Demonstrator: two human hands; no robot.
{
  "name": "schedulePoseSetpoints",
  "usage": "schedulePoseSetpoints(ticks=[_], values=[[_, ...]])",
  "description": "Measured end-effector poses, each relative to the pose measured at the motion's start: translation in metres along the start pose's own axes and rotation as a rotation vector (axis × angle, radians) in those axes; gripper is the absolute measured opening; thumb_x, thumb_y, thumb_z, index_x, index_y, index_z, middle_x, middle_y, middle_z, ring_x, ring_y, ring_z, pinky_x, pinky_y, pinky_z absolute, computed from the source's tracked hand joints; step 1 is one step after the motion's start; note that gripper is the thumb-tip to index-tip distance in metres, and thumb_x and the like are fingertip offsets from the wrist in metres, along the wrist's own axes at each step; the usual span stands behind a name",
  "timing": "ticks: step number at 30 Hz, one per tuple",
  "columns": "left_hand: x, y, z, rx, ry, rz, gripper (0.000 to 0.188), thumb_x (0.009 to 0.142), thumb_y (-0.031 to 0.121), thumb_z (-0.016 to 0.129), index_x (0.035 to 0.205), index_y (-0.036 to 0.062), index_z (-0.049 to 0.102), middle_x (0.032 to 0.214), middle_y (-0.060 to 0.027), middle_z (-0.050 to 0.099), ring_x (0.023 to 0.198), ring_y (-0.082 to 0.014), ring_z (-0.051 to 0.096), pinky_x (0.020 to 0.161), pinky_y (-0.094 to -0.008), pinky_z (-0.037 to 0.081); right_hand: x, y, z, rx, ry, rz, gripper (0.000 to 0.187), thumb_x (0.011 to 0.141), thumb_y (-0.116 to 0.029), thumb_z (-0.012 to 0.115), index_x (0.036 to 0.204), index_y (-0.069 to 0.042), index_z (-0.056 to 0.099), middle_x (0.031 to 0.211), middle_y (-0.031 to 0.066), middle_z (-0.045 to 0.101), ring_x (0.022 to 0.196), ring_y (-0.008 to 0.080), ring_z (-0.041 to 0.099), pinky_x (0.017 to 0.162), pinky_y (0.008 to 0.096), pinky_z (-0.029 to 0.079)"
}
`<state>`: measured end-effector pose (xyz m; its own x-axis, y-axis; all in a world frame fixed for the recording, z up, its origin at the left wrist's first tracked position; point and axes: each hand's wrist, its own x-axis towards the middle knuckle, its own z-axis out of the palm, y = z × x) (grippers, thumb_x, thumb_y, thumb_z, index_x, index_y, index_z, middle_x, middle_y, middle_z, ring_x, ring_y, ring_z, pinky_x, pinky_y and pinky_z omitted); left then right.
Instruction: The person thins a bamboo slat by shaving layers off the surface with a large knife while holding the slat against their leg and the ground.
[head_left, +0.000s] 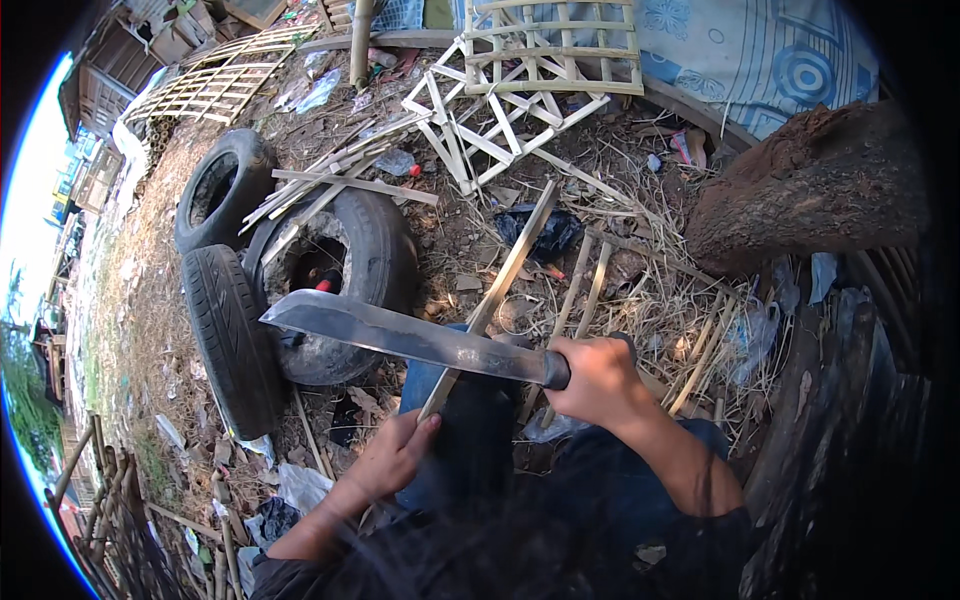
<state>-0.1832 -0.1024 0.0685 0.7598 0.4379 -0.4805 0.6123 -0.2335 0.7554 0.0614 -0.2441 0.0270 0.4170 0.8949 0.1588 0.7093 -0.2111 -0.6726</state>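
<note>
One machete (415, 338) is gripped, fingers wrapped, by the right hand (600, 380) at four o'clock; the left hand (393, 455), at seven, pinches a bamboo strip (511, 264) slanting beneath it toward one. A slip toward seven could cut the left hand.

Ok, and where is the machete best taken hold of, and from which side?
Probably by its dark handle, coming from the right, as the right hand does: the long blade points left across the strip, leaving the handle at the right end, away from the tip.
</note>
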Motion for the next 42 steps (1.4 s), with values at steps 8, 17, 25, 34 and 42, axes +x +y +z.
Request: schedulePoseSetpoints(ticks=[8,17,25,34,42], values=[[0.005,-0.013,0.012,0.018,0.142,-0.062,0.042,0.102,0.031,0.046,0.073,0.0012,0.053,0.060,0.0052,0.044,0.057,-0.0052,0.038,0.048,-0.0288,0.032,0.044,-0.001,0.023,-0.196,-0.228,0.016,0.025,0.063,-0.025,0.071,0.081,-0.010,0.065,0.073,0.0139,0.067,0.074,0.0347,0.068,0.069,0.0461,0.052],[0.008,-0.024,0.011,-0.122,0.126,-0.038,0.044,0.102,0.031,0.047,0.072,-0.0009,0.054,0.055,-0.0026,0.044,0.054,-0.0108,0.040,0.050,-0.0336,0.036,0.074,0.033,0.002,-0.370,-0.060,-0.092,0.028,0.058,-0.022,0.077,0.078,-0.009,0.063,0.076,0.0116,0.068,0.076,0.0322,0.068,0.071,0.0432,0.054],[0.014,-0.019,0.003,-0.101,0.058,-0.053,0.046,0.102,0.033,0.047,0.071,-0.0001,0.053,0.057,0.0010,0.042,0.056,-0.0088,0.038,0.051,-0.0319,0.036,0.089,0.079,-0.061,-0.488,0.078,0.284,0.024,0.061,-0.019,0.074,0.082,-0.009,0.068,0.080,0.0167,0.069,0.081,0.0366,0.067,0.074,0.0459,0.052],[0.015,-0.022,0.003,-0.114,0.045,-0.013,0.051,0.102,0.037,0.046,0.069,-0.0002,0.052,0.056,-0.0004,0.042,0.056,-0.0095,0.039,0.051,-0.0325,0.037,0.075,0.087,-0.046,-0.487,0.175,0.281,0.028,0.063,-0.022,0.075,0.087,-0.010,0.067,0.084,0.0150,0.070,0.081,0.0346,0.068,0.075,0.0455,0.052],[0.013,-0.013,-0.001,-0.148,-0.016,-0.063,0.048,0.103,0.036,0.045,0.067,0.0040,0.049,0.058,0.0052,0.039,0.056,-0.0062,0.035,0.049,-0.0288,0.032,0.049,0.042,0.008,-0.437,0.026,0.073,0.032,0.062,-0.022,0.075,0.086,-0.010,0.059,0.077,0.0134,0.068,0.076,0.0308,0.069,0.069,0.0414,0.054]])
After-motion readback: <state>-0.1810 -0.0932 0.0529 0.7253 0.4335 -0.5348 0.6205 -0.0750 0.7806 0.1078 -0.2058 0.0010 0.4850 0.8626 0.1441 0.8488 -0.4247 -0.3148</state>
